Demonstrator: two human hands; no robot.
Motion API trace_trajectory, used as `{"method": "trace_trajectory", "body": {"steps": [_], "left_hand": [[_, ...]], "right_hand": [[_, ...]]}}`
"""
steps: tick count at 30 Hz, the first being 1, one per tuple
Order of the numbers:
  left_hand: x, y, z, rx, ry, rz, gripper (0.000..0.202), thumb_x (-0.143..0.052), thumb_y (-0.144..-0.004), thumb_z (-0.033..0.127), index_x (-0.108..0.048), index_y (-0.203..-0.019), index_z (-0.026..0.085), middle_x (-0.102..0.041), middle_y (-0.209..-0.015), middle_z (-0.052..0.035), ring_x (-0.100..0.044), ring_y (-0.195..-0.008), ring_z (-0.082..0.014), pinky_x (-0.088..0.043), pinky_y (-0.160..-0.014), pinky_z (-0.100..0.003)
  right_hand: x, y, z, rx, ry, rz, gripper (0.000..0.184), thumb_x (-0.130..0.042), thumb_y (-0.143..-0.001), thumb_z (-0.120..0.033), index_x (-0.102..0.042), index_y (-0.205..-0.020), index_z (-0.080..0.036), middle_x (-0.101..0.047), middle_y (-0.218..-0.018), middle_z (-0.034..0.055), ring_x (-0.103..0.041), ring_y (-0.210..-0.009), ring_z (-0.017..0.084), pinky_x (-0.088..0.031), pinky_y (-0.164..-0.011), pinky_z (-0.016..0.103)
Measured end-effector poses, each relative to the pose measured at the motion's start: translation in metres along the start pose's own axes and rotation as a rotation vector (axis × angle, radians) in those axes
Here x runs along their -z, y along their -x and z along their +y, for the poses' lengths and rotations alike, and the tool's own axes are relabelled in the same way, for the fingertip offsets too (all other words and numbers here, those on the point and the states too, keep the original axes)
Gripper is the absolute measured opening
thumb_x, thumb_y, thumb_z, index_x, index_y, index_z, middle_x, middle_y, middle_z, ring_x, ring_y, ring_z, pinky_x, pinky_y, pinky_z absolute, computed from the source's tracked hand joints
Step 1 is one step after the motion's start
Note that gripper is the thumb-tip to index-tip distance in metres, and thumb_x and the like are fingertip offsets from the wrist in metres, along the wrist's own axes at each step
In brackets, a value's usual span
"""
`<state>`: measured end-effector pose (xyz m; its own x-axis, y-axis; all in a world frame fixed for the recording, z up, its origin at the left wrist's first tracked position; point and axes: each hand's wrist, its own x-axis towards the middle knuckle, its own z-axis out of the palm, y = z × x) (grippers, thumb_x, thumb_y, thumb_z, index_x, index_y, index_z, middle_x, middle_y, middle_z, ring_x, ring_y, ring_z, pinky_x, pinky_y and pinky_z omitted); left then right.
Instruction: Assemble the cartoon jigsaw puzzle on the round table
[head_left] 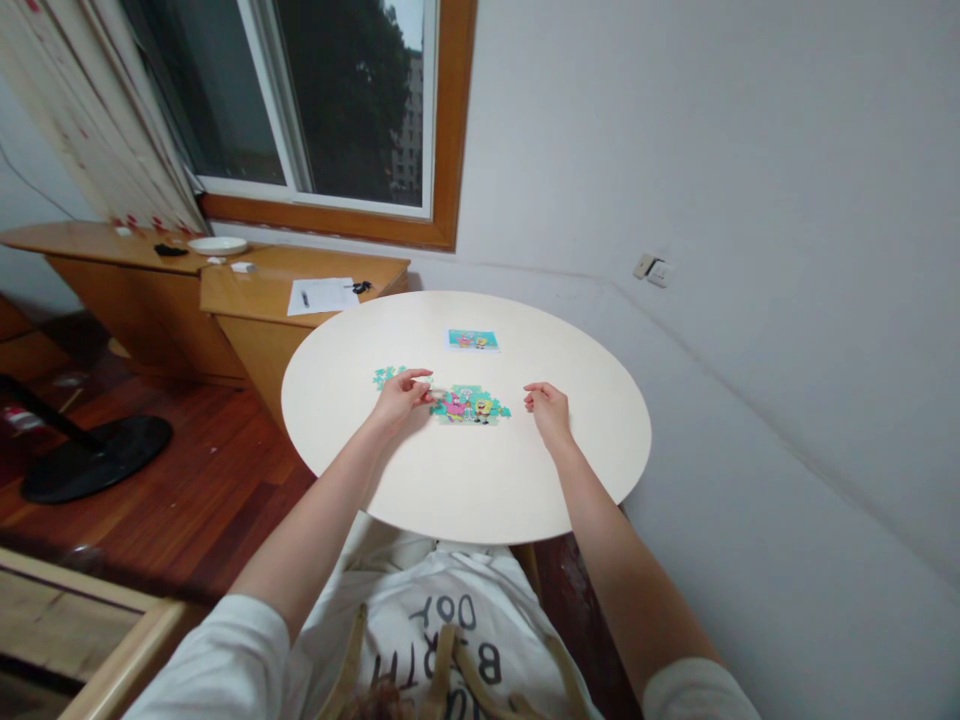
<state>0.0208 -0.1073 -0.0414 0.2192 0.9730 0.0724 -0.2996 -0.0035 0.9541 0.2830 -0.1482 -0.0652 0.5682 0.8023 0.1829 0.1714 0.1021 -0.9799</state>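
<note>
A partly joined cartoon jigsaw [471,405] lies in the middle of a round cream table [465,480]. My left hand [401,395] rests at its left edge, fingers pinched on a small puzzle piece. To the right of the jigsaw, my right hand [547,405] sits on the table with fingers curled; whether it holds anything is hidden. Loose teal pieces [388,376] lie just beyond my left hand. A small reference picture card [472,340] lies farther back on the table.
A wooden cabinet [247,300] at the left holds a sheet of paper [322,295], a white plate [217,245] and small items, under a window [337,100]. A black round stand base [97,455] sits on the wooden floor. A wall socket [654,270] is at the right.
</note>
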Motion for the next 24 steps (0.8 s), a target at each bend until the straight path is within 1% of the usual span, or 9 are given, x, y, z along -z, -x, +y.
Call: {"method": "trace_trajectory", "body": {"steps": [5,12,18,24], "left_hand": [[0.0005,-0.0013,-0.0009,-0.006,-0.004,0.011,0.023,-0.076,-0.062,0.016,-0.065,-0.082,0.013,-0.06,-0.058,0.0039,-0.06,-0.055,-0.0088,-0.051,-0.065,-0.026],[0.0008,-0.001,-0.0003,0.011,-0.001,0.03,0.021,-0.074,-0.063,0.013,-0.064,-0.081,0.014,-0.06,-0.058,0.0034,-0.061,-0.057,-0.0103,-0.051,-0.068,-0.027],[-0.0004,-0.0008,0.0016,0.048,0.009,0.061,0.013,-0.067,-0.067,0.009,-0.063,-0.079,0.012,-0.061,-0.063,0.0017,-0.062,-0.057,-0.0106,-0.052,-0.068,-0.028],[-0.0012,-0.0006,0.0041,0.092,0.023,0.08,0.007,-0.061,-0.072,0.011,-0.065,-0.079,0.01,-0.059,-0.066,-0.0002,-0.062,-0.055,-0.0104,-0.052,-0.065,-0.027]], "right_hand": [[-0.0004,0.0001,-0.0008,-0.001,-0.001,-0.002,0.017,-0.047,-0.058,-0.024,-0.062,-0.064,-0.019,-0.055,-0.049,-0.004,-0.051,-0.048,0.012,-0.038,-0.051,0.025],[-0.0009,-0.0002,0.0003,0.003,0.004,-0.004,0.016,-0.048,-0.06,-0.026,-0.062,-0.064,-0.019,-0.055,-0.05,-0.0042,-0.051,-0.048,0.012,-0.038,-0.05,0.025],[-0.0008,-0.0002,0.001,0.01,0.01,-0.01,0.016,-0.049,-0.06,-0.027,-0.061,-0.064,-0.019,-0.055,-0.05,-0.0038,-0.051,-0.049,0.012,-0.038,-0.051,0.025],[-0.0003,-0.0003,0.0011,0.016,0.027,-0.025,0.017,-0.049,-0.061,-0.031,-0.061,-0.065,-0.02,-0.055,-0.051,-0.0029,-0.051,-0.051,0.013,-0.038,-0.052,0.026]]}}
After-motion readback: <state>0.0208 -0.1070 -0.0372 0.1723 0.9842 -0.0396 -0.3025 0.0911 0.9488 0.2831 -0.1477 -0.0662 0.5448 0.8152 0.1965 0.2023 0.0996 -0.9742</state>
